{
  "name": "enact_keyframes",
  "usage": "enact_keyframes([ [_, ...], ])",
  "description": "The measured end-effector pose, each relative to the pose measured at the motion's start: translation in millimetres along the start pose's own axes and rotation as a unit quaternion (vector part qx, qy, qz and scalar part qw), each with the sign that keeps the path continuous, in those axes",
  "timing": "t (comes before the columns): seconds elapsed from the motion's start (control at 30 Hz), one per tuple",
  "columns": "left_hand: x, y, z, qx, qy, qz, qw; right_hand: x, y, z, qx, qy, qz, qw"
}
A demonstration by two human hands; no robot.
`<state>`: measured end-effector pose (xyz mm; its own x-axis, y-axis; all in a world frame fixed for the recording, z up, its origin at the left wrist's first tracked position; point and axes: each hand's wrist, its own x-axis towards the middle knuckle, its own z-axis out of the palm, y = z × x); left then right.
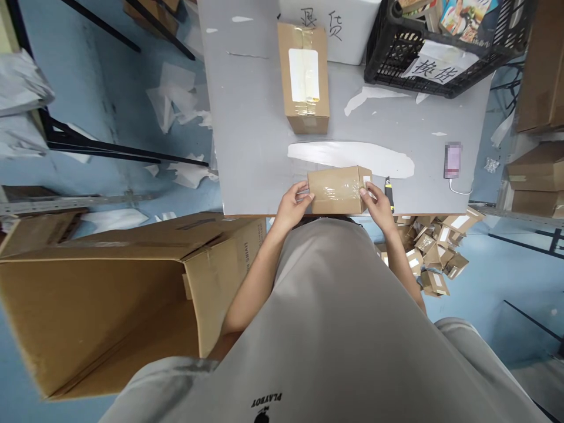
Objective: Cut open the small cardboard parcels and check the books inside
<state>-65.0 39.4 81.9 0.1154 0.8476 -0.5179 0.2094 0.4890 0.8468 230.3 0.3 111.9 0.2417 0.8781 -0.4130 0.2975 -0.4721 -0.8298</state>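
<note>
A small taped cardboard box (pixel 335 191) is at the table's near edge, directly in front of me. My left hand (pixel 292 205) grips its left end, thumb toward the near side and fingers at the far corner. At the opposite end, my right hand (pixel 377 204) closes on the box's right side. Just right of that hand lies a black and yellow utility knife (pixel 389 195). Beyond the box is a long strip of white paper (pixel 351 157). A larger taped box (pixel 307 82) with a white label sits farther back.
A black crate (pixel 409 59) of books and a white container (pixel 348 44) stand at the back of the grey table (pixel 251 135). A phone (pixel 452 161) with a cable lies right. A large open carton (pixel 110 317) is at lower left; small boxes (pixel 434 252) are heaped at right.
</note>
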Motion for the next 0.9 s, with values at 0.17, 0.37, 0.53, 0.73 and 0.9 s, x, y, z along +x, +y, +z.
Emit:
enact_keyframes([
  [0.17,0.0,1.9,2.8,-0.007,-0.019,0.002,1.0,7.6,7.6,-13.7,0.017,-0.015,0.006,1.0],
  [0.37,-0.8,-1.0,1.3,0.001,0.003,0.008,1.0,3.7,2.6,-4.2,0.008,-0.02,0.013,1.0],
  [0.53,-2.0,-14.7,-12.4,0.017,0.047,-0.022,0.999,-0.2,0.3,5.5,0.024,-0.058,-0.007,0.998],
  [0.73,2.0,-37.5,-24.6,-0.008,0.1,-0.063,0.993,31.0,41.6,2.9,-0.015,0.05,0.065,0.997],
  [0.9,2.0,-47.4,-35.2,-0.023,0.133,-0.045,0.99,45.7,64.3,15.5,0.0,-0.024,0.101,0.995],
])
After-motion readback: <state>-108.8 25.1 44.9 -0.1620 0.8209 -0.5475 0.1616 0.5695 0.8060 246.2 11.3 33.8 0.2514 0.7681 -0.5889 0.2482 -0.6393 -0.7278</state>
